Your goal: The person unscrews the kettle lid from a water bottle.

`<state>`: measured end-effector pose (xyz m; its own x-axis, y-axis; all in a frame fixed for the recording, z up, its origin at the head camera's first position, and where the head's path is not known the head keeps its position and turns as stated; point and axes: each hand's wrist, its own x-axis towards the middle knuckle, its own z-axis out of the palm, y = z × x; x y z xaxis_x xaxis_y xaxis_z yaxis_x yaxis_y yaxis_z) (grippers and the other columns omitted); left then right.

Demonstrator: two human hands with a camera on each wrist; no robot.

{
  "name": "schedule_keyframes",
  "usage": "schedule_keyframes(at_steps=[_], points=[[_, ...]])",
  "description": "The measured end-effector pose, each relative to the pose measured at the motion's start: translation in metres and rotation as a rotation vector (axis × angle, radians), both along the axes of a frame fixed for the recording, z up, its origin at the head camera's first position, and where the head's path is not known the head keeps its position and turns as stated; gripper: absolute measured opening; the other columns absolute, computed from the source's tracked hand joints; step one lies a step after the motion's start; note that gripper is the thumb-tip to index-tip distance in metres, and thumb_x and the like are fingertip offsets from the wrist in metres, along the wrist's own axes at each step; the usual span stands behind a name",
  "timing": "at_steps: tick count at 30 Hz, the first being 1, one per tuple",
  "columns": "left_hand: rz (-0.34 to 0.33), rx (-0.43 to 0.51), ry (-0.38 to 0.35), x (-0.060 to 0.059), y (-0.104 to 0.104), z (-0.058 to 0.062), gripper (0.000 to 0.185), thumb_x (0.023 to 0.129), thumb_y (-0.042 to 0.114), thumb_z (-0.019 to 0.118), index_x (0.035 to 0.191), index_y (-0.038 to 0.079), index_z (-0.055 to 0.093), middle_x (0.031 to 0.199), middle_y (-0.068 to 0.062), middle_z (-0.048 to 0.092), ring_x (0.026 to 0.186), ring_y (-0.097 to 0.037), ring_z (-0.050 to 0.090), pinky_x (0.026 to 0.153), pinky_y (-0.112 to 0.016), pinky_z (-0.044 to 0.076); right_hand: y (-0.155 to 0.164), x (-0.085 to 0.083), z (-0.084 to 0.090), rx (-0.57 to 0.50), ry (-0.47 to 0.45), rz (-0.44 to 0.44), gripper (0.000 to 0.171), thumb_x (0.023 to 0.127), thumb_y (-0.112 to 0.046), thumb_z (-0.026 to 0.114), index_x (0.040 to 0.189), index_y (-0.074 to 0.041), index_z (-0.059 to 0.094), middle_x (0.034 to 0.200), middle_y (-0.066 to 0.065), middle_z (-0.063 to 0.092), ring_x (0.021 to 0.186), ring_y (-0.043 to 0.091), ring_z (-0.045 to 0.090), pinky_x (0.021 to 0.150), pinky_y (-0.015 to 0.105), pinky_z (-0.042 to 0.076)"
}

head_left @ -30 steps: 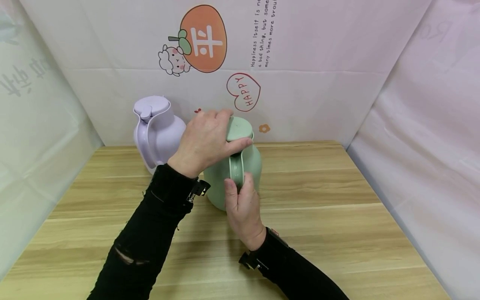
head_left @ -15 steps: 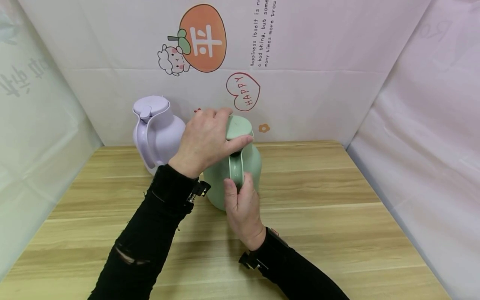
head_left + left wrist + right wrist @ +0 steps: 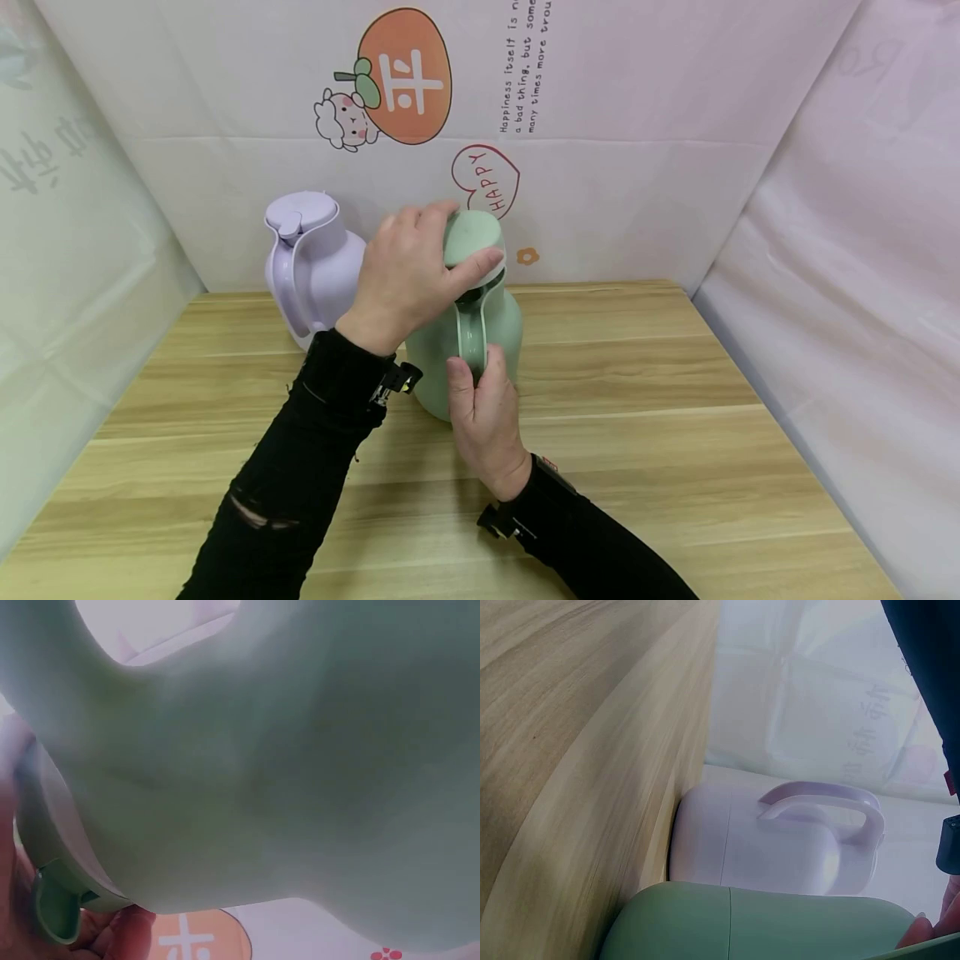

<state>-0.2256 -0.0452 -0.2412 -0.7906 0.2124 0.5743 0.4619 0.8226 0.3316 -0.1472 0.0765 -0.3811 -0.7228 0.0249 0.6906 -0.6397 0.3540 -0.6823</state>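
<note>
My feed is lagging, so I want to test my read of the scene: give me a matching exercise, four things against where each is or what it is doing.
Things:
1. left hand
2. right hand
3. green lid
4. lilac jug

States:
A. stands on the table at the back left, untouched
B. grips the handle of the green jug
C. raised off the green jug's mouth, a dark gap beneath it
D. holds the lid from above

Pairs: 1-D, 2-B, 3-C, 4-A
</note>
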Motion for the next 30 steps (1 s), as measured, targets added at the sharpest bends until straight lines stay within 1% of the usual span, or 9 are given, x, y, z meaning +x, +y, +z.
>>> schedule_keyframes(at_steps=[2,7,12,15,17,21,24,27,30], points=[[-0.006,0.046,-0.001,0.0,0.0,0.001,0.079,0.092,0.073,0.059,0.141,0.011,0.06,0.122,-0.013,0.069,0.104,-0.029,0.061,0.078,-0.044,0.05,0.0,0.0,0.0,0.001,0.005,-0.003,0.035,0.113,-0.035,0.045,0.118,0.0,0.048,0.07,-0.001,0.047,0.06,0.01,0.045,0.054,0.025,0.042],[-0.029,0.188,0.022,-0.001,-0.002,0.001,0.077,0.095,0.07,0.053,0.141,0.009,0.06,0.123,-0.011,0.069,0.102,-0.027,0.061,0.079,-0.043,0.049,0.001,-0.001,0.0,-0.003,0.01,-0.001,0.038,0.113,-0.037,0.044,0.12,0.0,0.049,0.072,-0.001,0.048,0.062,0.011,0.046,0.056,0.026,0.045],[-0.102,0.364,0.051,-0.001,-0.005,-0.001,0.077,0.097,0.066,0.047,0.144,0.005,0.056,0.125,-0.013,0.069,0.103,-0.024,0.064,0.083,-0.043,0.051,0.002,-0.005,-0.001,-0.017,-0.003,0.002,0.04,0.113,-0.039,0.043,0.119,0.0,0.05,0.071,0.0,0.048,0.062,0.012,0.047,0.056,0.027,0.045],[-0.151,0.479,0.032,0.001,-0.008,-0.003,0.078,0.098,0.067,0.042,0.145,0.006,0.053,0.128,-0.014,0.069,0.105,-0.022,0.066,0.087,-0.043,0.052,0.003,-0.006,-0.001,-0.016,-0.006,0.002,0.041,0.113,-0.041,0.043,0.118,0.0,0.049,0.071,0.001,0.048,0.061,0.013,0.046,0.055,0.027,0.044],[-0.181,0.563,0.01,0.002,-0.01,-0.005,0.075,0.1,0.065,0.039,0.145,0.007,0.052,0.128,-0.014,0.069,0.106,-0.021,0.066,0.089,-0.042,0.052,0.004,-0.008,-0.001,-0.016,-0.006,0.004,0.042,0.113,-0.041,0.042,0.118,0.0,0.049,0.073,0.002,0.049,0.063,0.014,0.048,0.057,0.028,0.046],[-0.226,0.736,-0.047,0.004,-0.013,-0.009,0.059,0.108,0.054,0.036,0.141,0.008,0.052,0.114,-0.01,0.067,0.098,-0.019,0.062,0.088,-0.036,0.049,0.005,-0.009,-0.001,-0.013,-0.004,-0.012,0.045,0.113,-0.042,0.042,0.12,0.001,0.049,0.081,0.007,0.055,0.069,0.018,0.055,0.06,0.03,0.051],[-0.266,0.855,-0.058,0.005,-0.013,-0.012,0.046,0.111,0.046,0.032,0.132,0.011,0.054,0.1,-0.006,0.061,0.088,-0.018,0.056,0.082,-0.033,0.047,0.006,-0.011,-0.001,-0.009,-0.002,-0.029,0.045,0.113,-0.042,0.042,0.121,0.002,0.049,0.086,0.011,0.06,0.074,0.021,0.061,0.063,0.033,0.055],[-0.352,0.95,-0.035,0.004,-0.012,-0.014,0.044,0.112,0.041,0.027,0.12,0.012,0.06,0.09,-0.005,0.059,0.079,-0.019,0.053,0.072,-0.033,0.046,0.008,-0.013,-0.001,-0.006,-0.005,-0.045,0.046,0.113,-0.043,0.041,0.122,0.002,0.049,0.086,0.012,0.062,0.076,0.024,0.064,0.065,0.037,0.057],[-0.413,1.033,-0.039,0.005,-0.012,-0.019,0.049,0.113,0.041,0.023,0.118,0.015,0.064,0.088,-0.004,0.061,0.075,-0.019,0.052,0.066,-0.032,0.044,0.009,-0.015,-0.001,-0.008,-0.019,-0.062,0.049,0.112,-0.046,0.041,0.122,0.002,0.049,0.087,0.013,0.063,0.077,0.026,0.067,0.066,0.039,0.058]])
